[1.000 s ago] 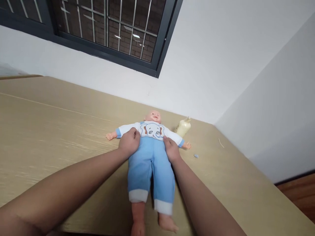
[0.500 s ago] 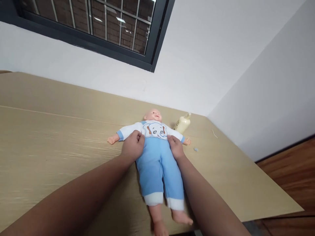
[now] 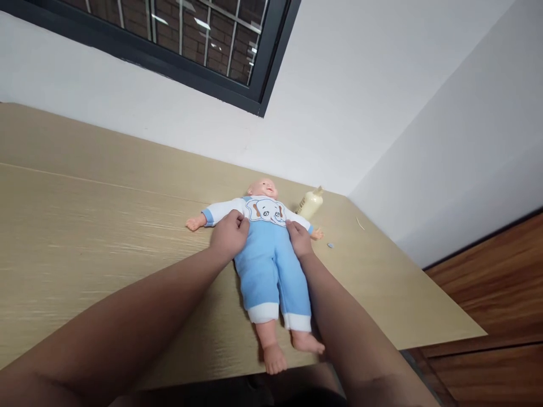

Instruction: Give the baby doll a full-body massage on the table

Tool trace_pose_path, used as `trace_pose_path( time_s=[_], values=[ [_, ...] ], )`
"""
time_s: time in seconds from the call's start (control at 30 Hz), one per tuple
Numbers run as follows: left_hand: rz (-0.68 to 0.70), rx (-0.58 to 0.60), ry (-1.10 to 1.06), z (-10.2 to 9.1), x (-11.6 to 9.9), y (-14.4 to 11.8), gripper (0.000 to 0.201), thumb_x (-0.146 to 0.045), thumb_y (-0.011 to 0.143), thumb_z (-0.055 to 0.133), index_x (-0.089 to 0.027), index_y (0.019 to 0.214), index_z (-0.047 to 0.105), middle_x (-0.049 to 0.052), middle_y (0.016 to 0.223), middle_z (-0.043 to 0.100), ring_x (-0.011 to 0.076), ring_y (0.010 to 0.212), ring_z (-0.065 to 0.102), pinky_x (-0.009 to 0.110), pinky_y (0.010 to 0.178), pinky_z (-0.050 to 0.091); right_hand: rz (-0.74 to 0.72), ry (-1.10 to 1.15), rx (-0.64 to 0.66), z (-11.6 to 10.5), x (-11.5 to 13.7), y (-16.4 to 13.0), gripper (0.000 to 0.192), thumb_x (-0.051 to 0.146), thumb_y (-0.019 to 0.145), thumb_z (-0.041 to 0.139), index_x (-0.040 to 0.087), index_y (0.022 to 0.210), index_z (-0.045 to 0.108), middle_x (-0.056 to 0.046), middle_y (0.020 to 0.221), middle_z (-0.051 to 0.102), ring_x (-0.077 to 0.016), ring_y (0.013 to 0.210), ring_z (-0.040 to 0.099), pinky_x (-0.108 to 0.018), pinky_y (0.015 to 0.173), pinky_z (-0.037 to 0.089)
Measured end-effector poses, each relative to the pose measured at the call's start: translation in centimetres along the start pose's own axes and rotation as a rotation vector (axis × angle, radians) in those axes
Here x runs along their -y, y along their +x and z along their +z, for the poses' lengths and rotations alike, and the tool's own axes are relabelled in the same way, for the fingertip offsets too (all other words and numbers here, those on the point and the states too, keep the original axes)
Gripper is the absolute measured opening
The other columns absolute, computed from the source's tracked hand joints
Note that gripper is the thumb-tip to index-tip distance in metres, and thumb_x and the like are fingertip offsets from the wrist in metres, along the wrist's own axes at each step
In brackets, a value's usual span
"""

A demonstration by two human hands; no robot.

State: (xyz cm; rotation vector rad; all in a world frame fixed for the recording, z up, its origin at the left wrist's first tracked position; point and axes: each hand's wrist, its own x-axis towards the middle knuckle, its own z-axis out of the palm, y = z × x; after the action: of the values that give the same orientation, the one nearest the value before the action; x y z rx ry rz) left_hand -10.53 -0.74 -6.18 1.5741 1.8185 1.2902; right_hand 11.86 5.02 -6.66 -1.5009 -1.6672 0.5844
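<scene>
A baby doll (image 3: 263, 226) lies on its back on the table, head toward the wall and feet at the near edge. It wears white sleeves, an elephant bib front and light blue trousers (image 3: 275, 271) with white cuffs. At the doll's left-hand side in view, my left hand (image 3: 230, 233) is closed on the clothing near the waist. My right hand (image 3: 299, 237) pinches the outfit at the opposite side, level with the elephant's lower edge. Fingertips of both hands are partly hidden by the fabric and knuckles.
Beyond the doll's arm on the right lies a cream pump bottle (image 3: 310, 204). A small blue-grey piece (image 3: 330, 245) and a thin pale strip (image 3: 360, 224) rest on the wooden table (image 3: 106, 209). White walls and a dark-framed window (image 3: 254, 96) stand behind; brown wooden panels (image 3: 500, 282) are at right.
My view has tilted down slightly, so the doll and table appear higher and the near table edge shows. Both hands keep their places at the doll's waist.
</scene>
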Motion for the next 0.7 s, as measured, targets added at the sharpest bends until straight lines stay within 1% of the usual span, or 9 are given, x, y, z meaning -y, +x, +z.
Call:
trace_pose_path(
  time_s=[0.13,0.23,0.4,0.53,0.7],
  values=[
    [0.018,-0.019,0.01,0.1,0.0,0.0,0.014,-0.032,0.09,0.051,-0.023,0.08,0.056,0.003,0.078,0.07,0.0219,0.076,0.065,0.031,0.068,0.044,-0.028,-0.021,-0.013,0.1,-0.1,0.0,0.055,0.075,0.083,0.039,0.025,0.061,0.039,0.005,0.058,0.042,-0.0176,0.069,0.044,-0.029,0.069,0.039],
    [0.016,-0.033,0.026,0.2,0.0,-0.1,0.014,-0.031,0.09,0.051,-0.023,0.08,0.056,0.002,0.076,0.068,0.0222,0.077,0.064,0.032,0.07,0.044,-0.052,-0.046,-0.013,0.0,-0.1,-0.1,0.052,0.07,0.087,0.039,0.025,0.061,0.038,0.004,0.059,0.044,-0.018,0.069,0.045,-0.03,0.07,0.039],
    [-0.03,-0.048,0.077,0.5,0.1,-0.2,0.012,-0.032,0.091,0.051,-0.024,0.086,0.056,0.002,0.085,0.068,0.0208,0.083,0.062,0.031,0.077,0.044,-0.064,-0.071,0.016,-0.2,-0.3,-0.2,0.048,0.063,0.092,0.038,0.025,0.063,0.041,0.002,0.063,0.048,-0.0197,0.074,0.048,-0.032,0.075,0.039],
    [0.04,-0.108,0.044,1.1,0.4,0.1,0.01,-0.027,0.09,0.052,-0.022,0.081,0.052,0.0,0.079,0.062,0.0182,0.077,0.057,0.03,0.074,0.043,-0.065,-0.068,0.041,0.0,-0.9,0.3,0.047,0.062,0.095,0.038,0.025,0.066,0.043,0.001,0.066,0.05,-0.0205,0.076,0.049,-0.033,0.078,0.039],
    [0.073,-0.172,0.065,1.6,1.2,1.0,0.014,-0.024,0.088,0.054,-0.021,0.075,0.05,-0.002,0.072,0.055,0.0159,0.073,0.052,0.029,0.071,0.039,-0.129,-0.096,-0.001,0.4,-1.0,0.5,0.047,0.058,0.098,0.037,0.025,0.065,0.04,0.0,0.066,0.049,-0.0214,0.076,0.051,-0.035,0.08,0.041]
  ],
)
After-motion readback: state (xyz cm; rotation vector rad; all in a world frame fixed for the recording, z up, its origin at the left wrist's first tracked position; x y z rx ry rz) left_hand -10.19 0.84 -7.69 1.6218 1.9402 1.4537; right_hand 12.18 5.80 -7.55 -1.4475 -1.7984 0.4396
